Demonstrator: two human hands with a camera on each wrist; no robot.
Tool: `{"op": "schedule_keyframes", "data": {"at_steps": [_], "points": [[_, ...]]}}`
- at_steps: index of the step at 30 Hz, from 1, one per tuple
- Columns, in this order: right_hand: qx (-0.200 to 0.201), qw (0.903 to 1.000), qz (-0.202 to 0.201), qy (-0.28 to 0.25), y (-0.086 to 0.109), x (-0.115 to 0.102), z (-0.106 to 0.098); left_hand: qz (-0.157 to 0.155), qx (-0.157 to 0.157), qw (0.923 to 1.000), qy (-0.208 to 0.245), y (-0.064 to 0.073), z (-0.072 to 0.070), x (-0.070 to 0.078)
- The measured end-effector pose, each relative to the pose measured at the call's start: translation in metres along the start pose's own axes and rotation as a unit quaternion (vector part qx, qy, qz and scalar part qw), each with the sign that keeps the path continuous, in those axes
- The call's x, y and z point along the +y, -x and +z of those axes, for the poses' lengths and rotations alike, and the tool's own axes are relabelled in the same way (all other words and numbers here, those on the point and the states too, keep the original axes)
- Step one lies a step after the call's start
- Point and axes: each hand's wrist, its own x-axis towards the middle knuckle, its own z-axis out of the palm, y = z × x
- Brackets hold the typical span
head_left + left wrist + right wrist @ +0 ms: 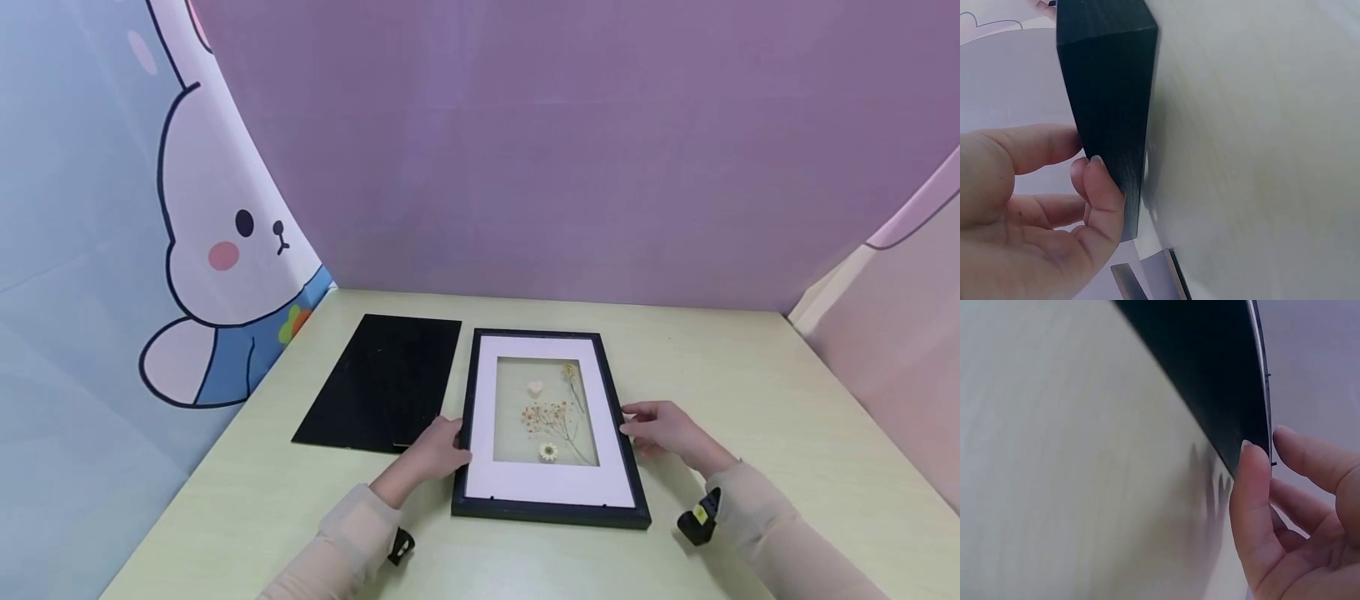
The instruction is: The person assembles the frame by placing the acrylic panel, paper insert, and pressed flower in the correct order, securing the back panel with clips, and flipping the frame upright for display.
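Note:
A black picture frame [551, 512] with a white mat [551, 485] lies face up at the middle of the table. Pressed dried flowers show in its clear window: a branching orange spray [547, 414], a small white daisy [548, 451], a pale petal piece [535, 387] and a yellow stem [569, 375]. My left hand [435, 450] grips the frame's left side, its curled fingers against the black side wall [1110, 94]. On the opposite side my right hand [667, 429] pinches the edge, thumb and fingertips at the rim in the right wrist view.
A flat, glossy black board [382, 375] lies on the pale wood table [720, 367] just left of the frame. A purple curtain [555, 150] stands behind the table, and a cartoon rabbit cloth [217, 183] borders its left side. Both wrists wear black camera straps.

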Motion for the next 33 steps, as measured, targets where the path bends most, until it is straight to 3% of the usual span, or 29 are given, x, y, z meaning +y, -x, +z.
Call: {"op": "schedule_keyframes", "data": {"at_steps": [12, 27, 33], "points": [[-0.009, 0.9993, 0.002, -0.035, 0.009, 0.002, 0.006, 0.004, 0.001, 1.0, 0.0, 0.001, 0.001, -0.001], [-0.007, 0.9993, 0.017, -0.033, 0.016, -0.001, 0.012, 0.013, 0.012, 0.9998, 0.004, 0.004, -0.002, -0.008], [-0.009, 0.9991, 0.021, -0.037, 0.016, -0.001, 0.011, 0.013, 0.03, 0.9984, 0.046, 0.006, -0.011, -0.011]]}}
